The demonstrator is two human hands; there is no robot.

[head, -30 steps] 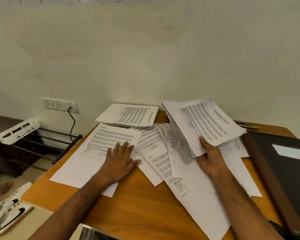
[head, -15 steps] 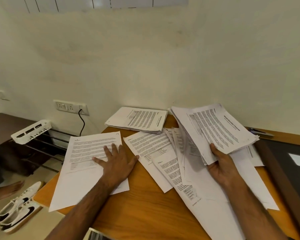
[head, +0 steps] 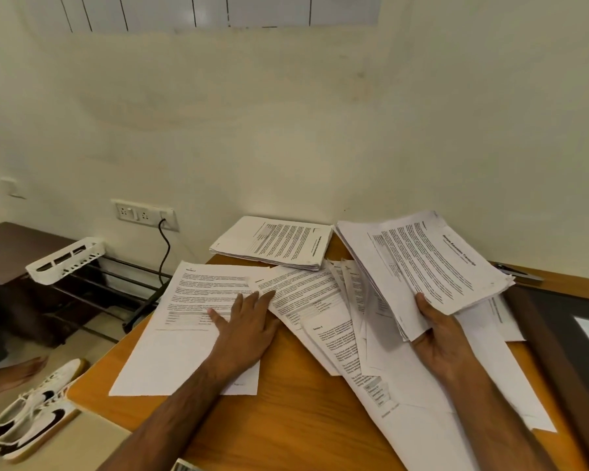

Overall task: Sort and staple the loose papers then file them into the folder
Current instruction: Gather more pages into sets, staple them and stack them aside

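Left hand (head: 249,321) lies flat, fingers straight, on a single sheet (head: 191,321) on the bench (head: 286,419), apparently to pin it apart, while right hand (head: 439,338) has its grip closed round a raised sheaf (head: 422,263) above fanned loose papers (head: 323,311), folder (head: 565,334) at right

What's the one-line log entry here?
left hand flat on white printed sheet | right hand holds thick paper stack | black folder untouched
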